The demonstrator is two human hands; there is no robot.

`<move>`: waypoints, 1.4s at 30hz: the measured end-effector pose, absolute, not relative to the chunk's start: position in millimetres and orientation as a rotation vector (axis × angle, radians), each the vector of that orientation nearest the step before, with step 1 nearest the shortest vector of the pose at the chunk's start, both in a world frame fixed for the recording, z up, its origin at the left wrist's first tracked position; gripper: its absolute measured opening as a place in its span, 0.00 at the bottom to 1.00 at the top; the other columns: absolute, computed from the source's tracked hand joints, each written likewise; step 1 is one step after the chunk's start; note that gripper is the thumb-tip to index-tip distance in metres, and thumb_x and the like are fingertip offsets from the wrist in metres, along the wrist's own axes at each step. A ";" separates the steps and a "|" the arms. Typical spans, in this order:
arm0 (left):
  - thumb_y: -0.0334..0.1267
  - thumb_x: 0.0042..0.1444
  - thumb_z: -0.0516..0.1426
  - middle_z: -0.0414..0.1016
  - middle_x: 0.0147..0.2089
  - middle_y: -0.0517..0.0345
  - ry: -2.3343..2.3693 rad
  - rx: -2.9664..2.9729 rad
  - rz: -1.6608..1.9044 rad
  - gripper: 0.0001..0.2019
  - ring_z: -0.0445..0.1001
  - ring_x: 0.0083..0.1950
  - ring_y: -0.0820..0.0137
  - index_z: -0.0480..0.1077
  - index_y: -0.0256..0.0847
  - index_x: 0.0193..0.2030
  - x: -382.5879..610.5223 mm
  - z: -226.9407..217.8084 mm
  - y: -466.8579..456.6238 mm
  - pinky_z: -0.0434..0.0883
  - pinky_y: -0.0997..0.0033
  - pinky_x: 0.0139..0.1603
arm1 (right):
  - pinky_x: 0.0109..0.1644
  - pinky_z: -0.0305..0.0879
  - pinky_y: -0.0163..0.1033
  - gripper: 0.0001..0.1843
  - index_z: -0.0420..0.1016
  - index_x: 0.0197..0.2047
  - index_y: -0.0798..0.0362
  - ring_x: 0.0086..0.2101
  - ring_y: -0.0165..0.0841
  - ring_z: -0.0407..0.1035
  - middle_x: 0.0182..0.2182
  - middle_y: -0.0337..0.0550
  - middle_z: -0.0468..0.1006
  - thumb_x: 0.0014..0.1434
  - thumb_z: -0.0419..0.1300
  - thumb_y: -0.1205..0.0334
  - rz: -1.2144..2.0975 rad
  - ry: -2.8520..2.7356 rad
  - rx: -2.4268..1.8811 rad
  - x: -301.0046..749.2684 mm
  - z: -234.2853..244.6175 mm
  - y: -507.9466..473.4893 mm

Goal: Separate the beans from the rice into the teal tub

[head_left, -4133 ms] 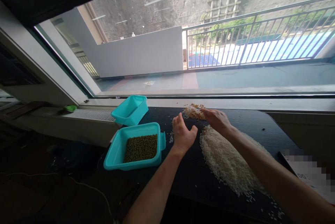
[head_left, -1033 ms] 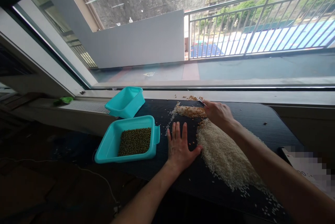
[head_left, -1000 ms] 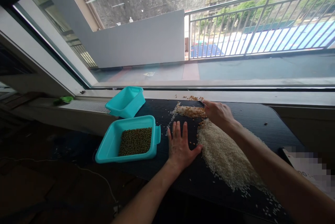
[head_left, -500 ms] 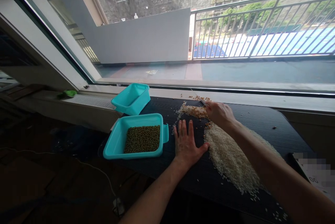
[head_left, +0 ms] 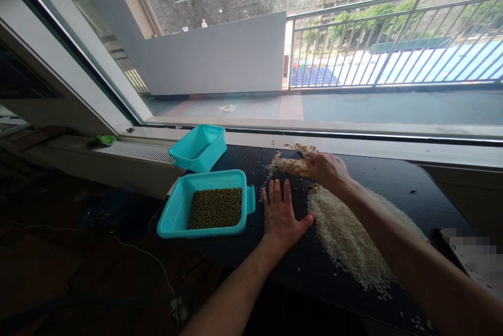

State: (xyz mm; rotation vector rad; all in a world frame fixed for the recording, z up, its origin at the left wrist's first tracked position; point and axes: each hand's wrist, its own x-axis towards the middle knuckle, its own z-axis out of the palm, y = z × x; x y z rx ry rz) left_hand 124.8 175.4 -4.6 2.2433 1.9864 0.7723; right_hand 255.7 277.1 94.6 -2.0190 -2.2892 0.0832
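My left hand (head_left: 283,216) lies flat and open on the black table (head_left: 389,181), fingers stretched out, its thumb touching the near edge of a long white rice pile (head_left: 348,239). My right hand (head_left: 329,171) is closed on a thin clear strip (head_left: 299,151) at the far end of the rice. The strip's tip rests by a small heap of yellow-brown grains (head_left: 290,166). To the left stands a teal tray (head_left: 172,216) filled with green peas (head_left: 215,208).
An empty teal tray (head_left: 198,147) sits tilted on the sill edge behind the filled one. A green object (head_left: 102,140) lies on the sill far left. A paper (head_left: 477,268) lies at the table's right end. A cable (head_left: 151,269) runs over the floor.
About four seconds ago my left hand stood on its edge by the yellow-brown grains; it now lies flat nearer me. Some rice has spread left of the heap. In the last second both hands hardly moved.
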 end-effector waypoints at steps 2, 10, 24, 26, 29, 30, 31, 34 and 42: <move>0.61 0.53 0.56 0.54 0.72 0.33 1.987 2.247 0.777 0.47 0.48 0.75 0.48 0.49 0.34 0.72 124.7 -5.0 175.1 0.49 0.39 0.72 | 0.49 0.72 0.51 0.21 0.70 0.56 0.51 0.48 0.37 0.71 0.54 0.48 0.73 0.63 0.59 0.52 0.084 -2.300 -2.011 255.1 94.8 276.1; 0.61 0.52 0.57 0.53 0.72 0.32 1.991 2.241 0.784 0.48 0.48 0.75 0.47 0.49 0.32 0.72 124.9 -5.4 176.0 0.50 0.39 0.72 | 0.49 0.72 0.50 0.20 0.70 0.56 0.51 0.48 0.37 0.71 0.53 0.48 0.74 0.63 0.59 0.52 0.098 -2.335 -1.989 252.9 96.9 273.1; 0.60 0.51 0.58 0.53 0.73 0.33 2.025 2.207 0.789 0.48 0.47 0.76 0.47 0.49 0.32 0.72 125.0 -6.8 176.1 0.50 0.39 0.72 | 0.49 0.72 0.50 0.21 0.70 0.56 0.51 0.48 0.37 0.71 0.54 0.48 0.73 0.63 0.59 0.52 0.137 -2.375 -1.914 253.5 91.6 265.6; 0.60 0.51 0.58 0.53 0.73 0.33 2.029 2.210 0.794 0.48 0.47 0.75 0.47 0.49 0.32 0.71 125.1 -6.3 175.9 0.50 0.39 0.72 | 0.49 0.72 0.50 0.21 0.70 0.56 0.51 0.48 0.37 0.71 0.54 0.48 0.73 0.63 0.59 0.52 0.139 -2.377 -1.891 255.0 89.3 264.1; 0.60 0.52 0.58 0.54 0.73 0.33 2.036 2.212 0.803 0.48 0.48 0.75 0.47 0.50 0.31 0.71 125.6 -5.8 175.7 0.50 0.39 0.71 | 0.49 0.72 0.50 0.21 0.70 0.56 0.50 0.48 0.37 0.71 0.54 0.48 0.73 0.63 0.59 0.52 0.143 -2.384 -1.853 256.8 86.0 261.2; 0.60 0.52 0.58 0.54 0.73 0.33 2.038 2.212 0.806 0.48 0.48 0.75 0.46 0.50 0.31 0.71 125.7 -5.8 175.7 0.51 0.39 0.71 | 0.49 0.72 0.50 0.21 0.70 0.56 0.50 0.48 0.37 0.71 0.54 0.48 0.73 0.63 0.59 0.52 0.145 -2.387 -1.843 257.2 85.0 260.1; 0.60 0.52 0.58 0.54 0.72 0.33 2.037 2.213 0.808 0.48 0.48 0.75 0.46 0.50 0.31 0.71 125.8 -5.9 175.8 0.51 0.39 0.71 | 0.49 0.72 0.50 0.21 0.70 0.56 0.50 0.48 0.37 0.71 0.54 0.48 0.73 0.63 0.59 0.52 0.147 -2.390 -1.832 257.6 84.0 259.0; 0.60 0.52 0.58 0.54 0.72 0.32 2.038 2.219 0.814 0.48 0.48 0.75 0.46 0.50 0.30 0.71 125.8 -6.6 176.1 0.51 0.38 0.71 | 0.49 0.72 0.50 0.20 0.71 0.56 0.50 0.47 0.37 0.71 0.53 0.48 0.74 0.63 0.58 0.52 0.149 -2.399 -1.804 258.4 81.3 256.1; 0.60 0.51 0.59 0.54 0.72 0.30 2.064 2.198 0.814 0.49 0.48 0.75 0.45 0.50 0.29 0.71 126.0 -8.4 177.6 0.51 0.38 0.71 | 0.49 0.72 0.49 0.19 0.71 0.55 0.50 0.47 0.36 0.71 0.53 0.48 0.74 0.64 0.58 0.52 0.150 -2.425 -1.727 265.1 72.5 250.5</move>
